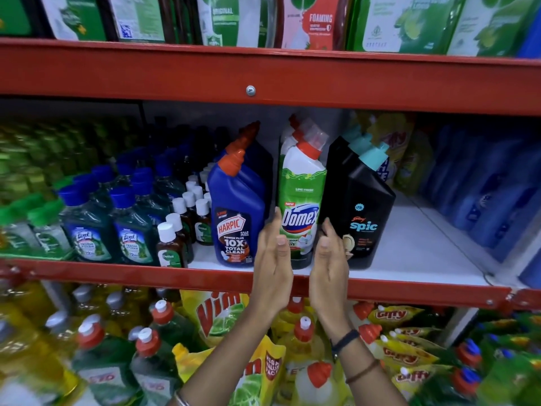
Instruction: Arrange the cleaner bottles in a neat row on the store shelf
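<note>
Three cleaner bottles stand side by side at the front of the middle shelf: a blue Harpic bottle on the left, a white and green Domex bottle in the middle, a black Spic bottle on the right. More bottles of each kind stand behind them. My left hand is raised flat against the left side of the Domex bottle, fingers straight. My right hand is flat against its right side, next to the Spic bottle. Neither hand is wrapped around a bottle.
Small brown Dettol bottles and green Lizol bottles fill the shelf to the left. Blue bottles stand at the right. Red shelf rails run above and below. Yellow Vim pouches and dish liquid bottles crowd the lower shelf.
</note>
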`<state>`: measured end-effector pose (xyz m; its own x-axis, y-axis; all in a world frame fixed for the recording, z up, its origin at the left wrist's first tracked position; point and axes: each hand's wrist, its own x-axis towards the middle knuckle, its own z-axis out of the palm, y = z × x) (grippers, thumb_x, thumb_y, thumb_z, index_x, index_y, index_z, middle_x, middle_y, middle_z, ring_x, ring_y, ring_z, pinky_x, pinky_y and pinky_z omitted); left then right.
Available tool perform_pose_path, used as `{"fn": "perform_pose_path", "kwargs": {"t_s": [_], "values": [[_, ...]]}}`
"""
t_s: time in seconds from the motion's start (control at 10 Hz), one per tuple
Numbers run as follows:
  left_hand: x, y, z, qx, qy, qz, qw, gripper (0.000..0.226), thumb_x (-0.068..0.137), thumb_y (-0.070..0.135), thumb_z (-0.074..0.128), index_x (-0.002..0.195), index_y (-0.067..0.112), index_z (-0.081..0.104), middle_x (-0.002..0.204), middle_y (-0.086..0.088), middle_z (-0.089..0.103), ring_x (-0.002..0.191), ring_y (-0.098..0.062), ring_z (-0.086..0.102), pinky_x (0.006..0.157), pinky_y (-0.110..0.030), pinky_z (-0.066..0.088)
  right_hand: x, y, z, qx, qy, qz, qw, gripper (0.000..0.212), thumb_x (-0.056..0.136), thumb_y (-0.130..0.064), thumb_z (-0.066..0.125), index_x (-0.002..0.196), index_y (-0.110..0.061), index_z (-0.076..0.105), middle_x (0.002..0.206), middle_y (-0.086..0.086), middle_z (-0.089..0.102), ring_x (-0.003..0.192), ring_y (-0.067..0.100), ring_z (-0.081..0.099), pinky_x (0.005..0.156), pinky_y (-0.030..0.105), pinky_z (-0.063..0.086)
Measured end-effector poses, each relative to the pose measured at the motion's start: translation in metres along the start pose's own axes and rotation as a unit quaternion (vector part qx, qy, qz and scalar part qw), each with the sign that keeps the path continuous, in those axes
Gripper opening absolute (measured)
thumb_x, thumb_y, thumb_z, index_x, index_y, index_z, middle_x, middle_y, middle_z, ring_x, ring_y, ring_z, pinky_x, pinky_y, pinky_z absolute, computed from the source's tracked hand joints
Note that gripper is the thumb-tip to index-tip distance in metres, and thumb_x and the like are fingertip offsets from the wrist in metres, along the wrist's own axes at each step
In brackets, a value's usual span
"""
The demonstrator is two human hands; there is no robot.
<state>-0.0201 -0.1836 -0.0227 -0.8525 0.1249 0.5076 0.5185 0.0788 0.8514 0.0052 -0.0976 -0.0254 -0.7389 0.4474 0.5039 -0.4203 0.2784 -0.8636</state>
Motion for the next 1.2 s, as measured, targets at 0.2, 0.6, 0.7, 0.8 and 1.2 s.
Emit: {"fn": "perform_pose_path", "kwargs": {"t_s": [0.2, 0.6, 0.7, 0.8, 1.2], "values": [[-0.013, -0.001, -0.032, 0.0, 0.16, 0.1, 0.982, 0.055, 0.095, 0.059, 0.018, 0.137, 0.031, 0.042, 0.149, 0.0, 0.038, 0.14, -0.008, 0.033, 0.111, -0.017, 0.03, -0.027, 0.008, 0.027, -0.005, -0.053, -0.065, 0.996, 0.067, 0.09, -0.066, 0.025, 0.139, -0.023, 0.042, 0.143, -0.003, 0.046, 0.132, 0.0, 0.042, 0.106, 0.017, 0.038], [0.01, -0.02, -0.086, 0.046, 0.086, -0.035, 0.995, 0.065, 0.076, 0.085, 0.004, 0.136, 0.063, 0.018, 0.158, 0.009, 0.027, 0.147, -0.019, 0.022, 0.116, -0.055, 0.026, -0.013, 0.009, 0.069, 0.032, -0.106, 0.035, 0.993, 0.049, 0.077, -0.083, 0.023, 0.12, -0.066, 0.037, 0.15, -0.008, 0.041, 0.139, 0.008, 0.037, 0.115, 0.046, 0.033], [0.01, -0.018, -0.088, 0.043, 0.081, -0.042, 0.995, 0.065, 0.075, 0.086, 0.003, 0.134, 0.065, 0.019, 0.157, 0.01, 0.029, 0.146, -0.018, 0.023, 0.116, -0.055, 0.028, -0.013, 0.013, 0.069, 0.031, -0.1, 0.028, 0.994, 0.042, 0.08, -0.081, 0.026, 0.118, -0.07, 0.04, 0.149, -0.006, 0.044, 0.138, 0.008, 0.039, 0.114, 0.047, 0.035], [0.011, -0.021, -0.09, 0.037, 0.081, -0.053, 0.995, 0.067, 0.075, 0.086, 0.003, 0.136, 0.063, 0.02, 0.157, 0.01, 0.028, 0.147, -0.02, 0.021, 0.115, -0.057, 0.027, -0.013, 0.011, 0.071, 0.021, -0.093, 0.024, 0.995, 0.04, 0.08, -0.08, 0.026, 0.116, -0.071, 0.041, 0.148, -0.006, 0.045, 0.137, 0.009, 0.04, 0.113, 0.047, 0.037], [0.001, 0.002, -0.078, 0.077, 0.106, 0.055, 0.99, 0.056, 0.097, 0.053, 0.021, 0.147, 0.029, 0.023, 0.157, 0.007, 0.024, 0.143, 0.003, 0.02, 0.118, -0.024, 0.023, -0.027, 0.009, 0.052, 0.092, -0.038, -0.006, 0.995, 0.048, 0.085, -0.069, 0.038, 0.12, -0.041, 0.055, 0.13, -0.006, 0.062, 0.123, 0.008, 0.056, 0.104, 0.037, 0.048]]}}
